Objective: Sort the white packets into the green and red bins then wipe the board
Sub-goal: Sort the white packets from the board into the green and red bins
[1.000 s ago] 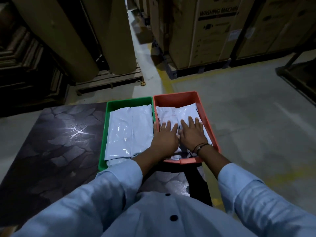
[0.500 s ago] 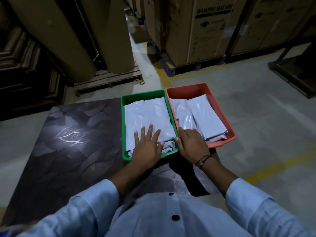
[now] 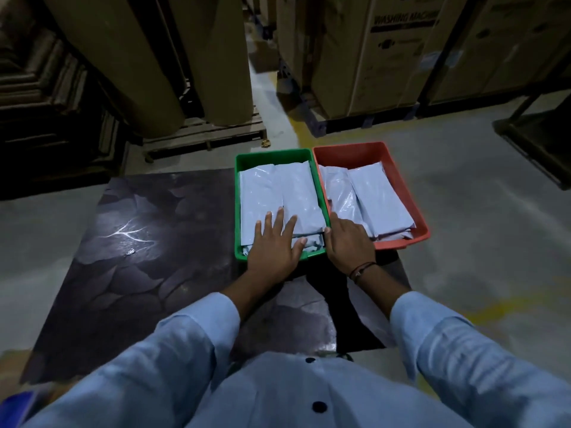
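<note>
Both hands lie flat and spread, gripping nothing: the left hand (image 3: pixel 275 242) presses palm-down on the near end of the white packets (image 3: pixel 281 202) in the green bin (image 3: pixel 273 156), its heel over that bin's near rim, while the right hand (image 3: pixel 349 242) rests across the seam where the green bin meets the red bin (image 3: pixel 352 152), fingers reaching onto the red bin's own packets (image 3: pixel 377 202). I judge the pressing is meant to flatten and settle the stacks so they sit below the rims. Red bin and green bin stand touching, side by side, the red one to the right of the green, likely to keep sorting reaches short. Left of the green bin, the dark stone-patterned board (image 3: pixel 148 242), serving as the surface, shows no loose packets, so sorting looks finished and wiping is not yet begun. No cloth is visible anywhere near the green bin.
</note>
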{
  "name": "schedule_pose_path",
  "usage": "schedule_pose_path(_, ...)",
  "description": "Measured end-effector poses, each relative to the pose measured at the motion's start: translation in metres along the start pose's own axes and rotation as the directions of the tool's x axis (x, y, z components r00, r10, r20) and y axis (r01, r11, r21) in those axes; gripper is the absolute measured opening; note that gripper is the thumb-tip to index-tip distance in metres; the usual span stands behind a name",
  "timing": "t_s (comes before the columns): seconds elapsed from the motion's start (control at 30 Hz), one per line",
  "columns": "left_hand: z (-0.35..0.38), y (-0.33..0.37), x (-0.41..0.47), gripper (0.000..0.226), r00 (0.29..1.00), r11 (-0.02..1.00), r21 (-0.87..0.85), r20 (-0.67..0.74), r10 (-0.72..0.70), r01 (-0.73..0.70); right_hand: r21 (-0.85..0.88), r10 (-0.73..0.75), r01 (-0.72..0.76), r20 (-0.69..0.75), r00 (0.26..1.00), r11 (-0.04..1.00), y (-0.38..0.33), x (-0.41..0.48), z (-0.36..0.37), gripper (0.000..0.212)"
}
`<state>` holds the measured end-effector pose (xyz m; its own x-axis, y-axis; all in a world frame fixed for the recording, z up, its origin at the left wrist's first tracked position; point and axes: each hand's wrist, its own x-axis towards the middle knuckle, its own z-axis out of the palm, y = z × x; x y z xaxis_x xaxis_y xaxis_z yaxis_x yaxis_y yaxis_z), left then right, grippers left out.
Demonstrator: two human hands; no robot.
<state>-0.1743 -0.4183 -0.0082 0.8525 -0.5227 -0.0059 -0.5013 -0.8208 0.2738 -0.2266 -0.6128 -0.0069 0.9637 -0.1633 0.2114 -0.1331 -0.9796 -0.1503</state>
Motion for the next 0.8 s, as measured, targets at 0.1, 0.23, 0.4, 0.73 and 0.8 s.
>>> schedule_pose_path(0.1,-0.004,-0.013,0.021,0.075,1.000,1.000,0.000,0.011,0.004,-0.004,0.015,0.033,-0.033,0.012,0.999,0.999,-0.006,0.021,0.003,0.048)
schedule_pose_path(0.23,-0.012,-0.025,0.049,0.069,0.999,1.000,-0.007,0.038,0.011,-0.010,0.025,0.057,-0.057,0.020,0.998,0.998,-0.010,0.048,0.006,0.047)
schedule_pose_path(0.4,-0.015,-0.033,0.073,0.066,0.999,1.000,0.001,0.033,0.006,-0.006,0.048,0.065,-0.068,0.061,0.996,0.997,-0.009,0.073,0.008,0.045)
schedule_pose_path(0.73,-0.018,-0.037,0.082,0.066,1.000,1.000,0.011,0.013,-0.005,0.005,0.083,0.040,-0.043,0.039,0.998,0.996,-0.002,0.085,0.020,0.050)
schedule_pose_path(0.8,-0.021,-0.036,0.076,0.067,0.998,0.999,0.010,-0.039,-0.053,0.054,0.108,0.057,-0.056,-0.005,0.998,0.993,-0.003,0.087,0.020,0.050)
